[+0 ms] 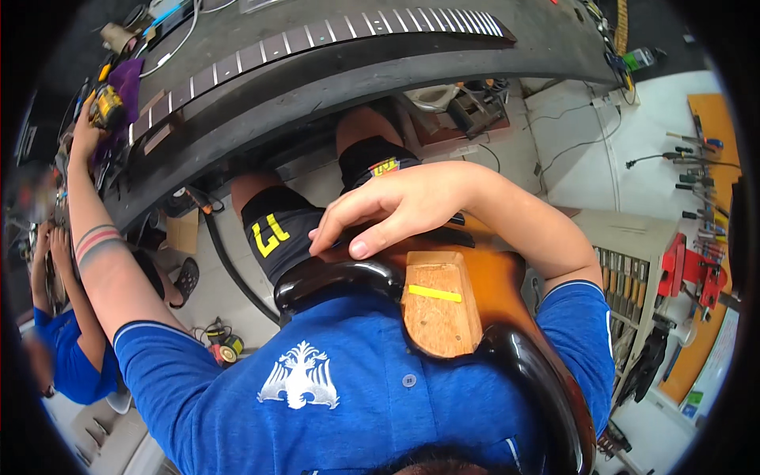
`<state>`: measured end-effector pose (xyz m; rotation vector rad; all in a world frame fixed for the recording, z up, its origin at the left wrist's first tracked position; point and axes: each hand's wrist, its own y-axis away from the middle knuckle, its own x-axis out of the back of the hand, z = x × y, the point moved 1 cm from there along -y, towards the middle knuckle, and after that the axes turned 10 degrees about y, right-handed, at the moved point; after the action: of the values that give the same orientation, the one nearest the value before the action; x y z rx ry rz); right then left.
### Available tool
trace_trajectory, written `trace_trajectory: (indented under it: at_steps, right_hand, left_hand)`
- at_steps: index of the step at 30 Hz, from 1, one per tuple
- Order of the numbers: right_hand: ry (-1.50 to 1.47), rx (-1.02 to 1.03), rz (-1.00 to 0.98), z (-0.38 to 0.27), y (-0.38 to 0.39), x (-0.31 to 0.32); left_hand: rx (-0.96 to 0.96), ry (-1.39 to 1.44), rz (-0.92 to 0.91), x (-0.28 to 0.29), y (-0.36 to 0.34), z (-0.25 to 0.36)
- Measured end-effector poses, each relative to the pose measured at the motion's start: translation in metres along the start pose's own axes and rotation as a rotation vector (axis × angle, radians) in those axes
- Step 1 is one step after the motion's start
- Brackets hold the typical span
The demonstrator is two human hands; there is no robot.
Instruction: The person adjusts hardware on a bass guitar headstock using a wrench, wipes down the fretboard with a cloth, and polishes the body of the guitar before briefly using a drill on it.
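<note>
A sunburst electric guitar body [503,273] leans against my chest and lap, glossy black at its edges. Its bare-wood pocket [439,321] carries a yellow strip [434,294]. Across the body's upper part lies my right hand [396,210], palm down, fingers stretched and the thumb apart. My left arm reaches far out to the left side of the bench. There my left hand [89,127] is closed round a yellow and black cordless drill [108,107]; part of its grip is hidden. Close by, a dark guitar fretboard [309,38] with pale fret lines lies along the bench.
The dark workbench [332,91] curves across the front. A purple cloth [124,83] lies near the drill. At left, a co-worker in blue [87,356] sits with hands together. A black hose [226,265] crosses the floor. Red vises [693,265] and a tool board [712,119] are at right.
</note>
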<state>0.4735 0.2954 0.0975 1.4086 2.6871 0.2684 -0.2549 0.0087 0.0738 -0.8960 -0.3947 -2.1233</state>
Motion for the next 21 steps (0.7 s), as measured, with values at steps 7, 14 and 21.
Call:
trace_trajectory:
  at_steps: [7,14,21]
  right_hand:
    - [0.089,0.120,0.023,0.008,0.001,0.002]
    - [0.211,0.129,0.093,0.013,0.032,0.017]
    - [0.022,0.121,0.199,0.013,0.040,0.025]
  left_hand:
    - [0.127,0.065,-0.045,0.001,-0.007,-0.024]
    - [-0.363,-0.001,0.285,-0.055,0.064,0.123]
    - [-0.932,0.666,0.044,-0.227,0.354,0.339]
